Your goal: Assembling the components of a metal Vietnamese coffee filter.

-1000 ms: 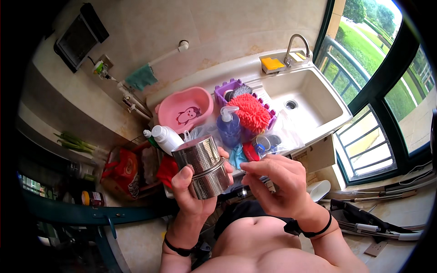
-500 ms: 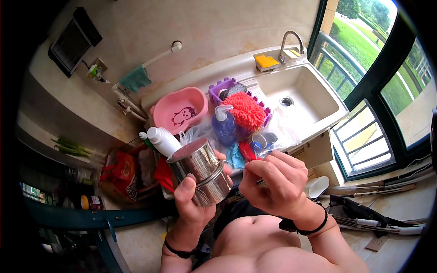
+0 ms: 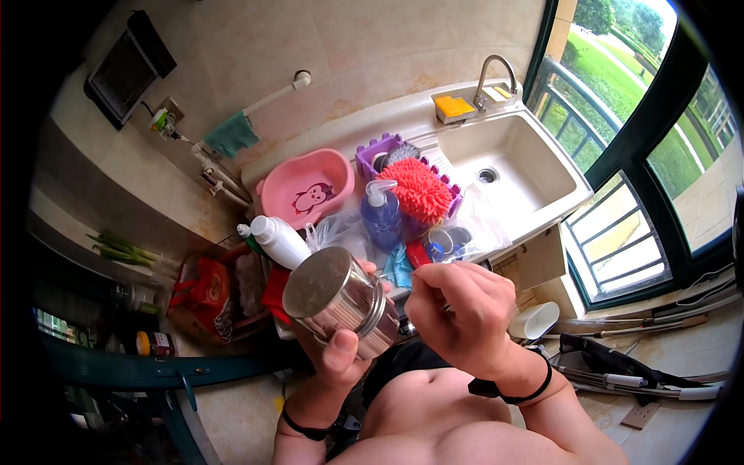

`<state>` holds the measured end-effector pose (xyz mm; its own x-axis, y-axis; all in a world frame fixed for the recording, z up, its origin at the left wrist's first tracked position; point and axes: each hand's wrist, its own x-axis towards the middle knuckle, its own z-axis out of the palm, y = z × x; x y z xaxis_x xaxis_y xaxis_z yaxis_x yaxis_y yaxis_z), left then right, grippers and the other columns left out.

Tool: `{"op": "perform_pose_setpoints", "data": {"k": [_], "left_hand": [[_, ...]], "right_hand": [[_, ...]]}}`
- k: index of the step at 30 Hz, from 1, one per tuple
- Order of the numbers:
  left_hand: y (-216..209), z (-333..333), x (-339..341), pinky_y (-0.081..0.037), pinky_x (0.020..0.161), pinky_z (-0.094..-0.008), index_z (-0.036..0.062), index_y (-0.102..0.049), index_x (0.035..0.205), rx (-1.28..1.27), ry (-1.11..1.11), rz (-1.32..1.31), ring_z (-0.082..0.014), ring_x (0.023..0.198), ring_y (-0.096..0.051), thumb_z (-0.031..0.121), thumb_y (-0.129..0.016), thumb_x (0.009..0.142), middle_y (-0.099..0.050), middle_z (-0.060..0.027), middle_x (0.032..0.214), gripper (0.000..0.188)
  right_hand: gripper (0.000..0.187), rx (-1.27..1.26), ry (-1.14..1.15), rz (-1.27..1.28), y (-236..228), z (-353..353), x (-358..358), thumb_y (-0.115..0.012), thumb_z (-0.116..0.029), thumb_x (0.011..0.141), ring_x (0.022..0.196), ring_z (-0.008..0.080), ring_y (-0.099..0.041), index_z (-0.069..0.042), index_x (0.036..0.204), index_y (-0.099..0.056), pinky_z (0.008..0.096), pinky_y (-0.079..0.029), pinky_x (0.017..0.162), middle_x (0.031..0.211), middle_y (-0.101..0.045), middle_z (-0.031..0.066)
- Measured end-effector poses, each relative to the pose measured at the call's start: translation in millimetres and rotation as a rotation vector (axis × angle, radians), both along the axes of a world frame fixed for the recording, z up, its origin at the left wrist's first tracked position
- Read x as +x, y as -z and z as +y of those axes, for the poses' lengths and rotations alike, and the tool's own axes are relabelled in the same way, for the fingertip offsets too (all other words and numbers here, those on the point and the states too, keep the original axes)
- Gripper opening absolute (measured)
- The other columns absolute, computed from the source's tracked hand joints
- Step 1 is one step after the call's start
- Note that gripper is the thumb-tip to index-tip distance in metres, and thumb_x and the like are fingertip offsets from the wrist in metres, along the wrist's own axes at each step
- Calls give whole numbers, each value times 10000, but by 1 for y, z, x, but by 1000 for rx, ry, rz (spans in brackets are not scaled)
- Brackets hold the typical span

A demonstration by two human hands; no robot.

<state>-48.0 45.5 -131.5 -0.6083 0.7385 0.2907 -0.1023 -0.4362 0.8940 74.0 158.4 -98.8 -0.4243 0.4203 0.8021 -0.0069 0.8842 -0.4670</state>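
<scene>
In my left hand (image 3: 341,358) is a silvery perforated metal strainer cylinder (image 3: 329,291) with a raised band around it. It is tilted so that one round, flat end faces up toward me. My thumb presses its near side and my fingertips show at the far side. My right hand (image 3: 463,310) is closed in a pinch just right of the cylinder. A thin, pale line seems to run from the cylinder toward those fingertips; what they hold is too small to make out. Behind the cylinder stand a white bottle (image 3: 280,242) and a blue pump bottle (image 3: 381,221).
A pink basin (image 3: 310,174), a purple basket (image 3: 373,151) and a red chenille mitt (image 3: 418,190) sit left of the white sink (image 3: 535,159). Beyond it are a faucet (image 3: 500,70) and a yellow sponge (image 3: 453,106). A red bag (image 3: 208,291) is at left.
My left hand has turned the strainer cylinder, so its flat end shows where its pinkish rim and perforated side faced me before. My right hand has shifted slightly left, still pinched.
</scene>
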Motion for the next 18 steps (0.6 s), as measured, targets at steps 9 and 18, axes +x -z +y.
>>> {"op": "perform_pose_setpoints", "data": {"k": [9, 18], "left_hand": [[-18, 10, -21, -582, 883, -410, -12, -563, 1327, -15, 117, -443, -255, 974, -710, 395, -575, 973, -685, -178, 1170, 539], [-17, 14, -23, -586, 891, -406, -13, -577, 1306, -32, 159, -476, -251, 944, -716, 390, -590, 982, -698, -183, 1140, 517]], "right_hand": [[212, -1341, -817, -270, -2, 29, 9, -640, -172, 1031, 784, 144, -747, 29, 1069, -696, 271, -604, 711, 864, -764, 122], [214, -1246, -738, -312, -1, 29, 8, -641, -205, 1036, 772, 114, -730, 3, 1028, -692, 239, -571, 651, 828, -750, 82]]}}
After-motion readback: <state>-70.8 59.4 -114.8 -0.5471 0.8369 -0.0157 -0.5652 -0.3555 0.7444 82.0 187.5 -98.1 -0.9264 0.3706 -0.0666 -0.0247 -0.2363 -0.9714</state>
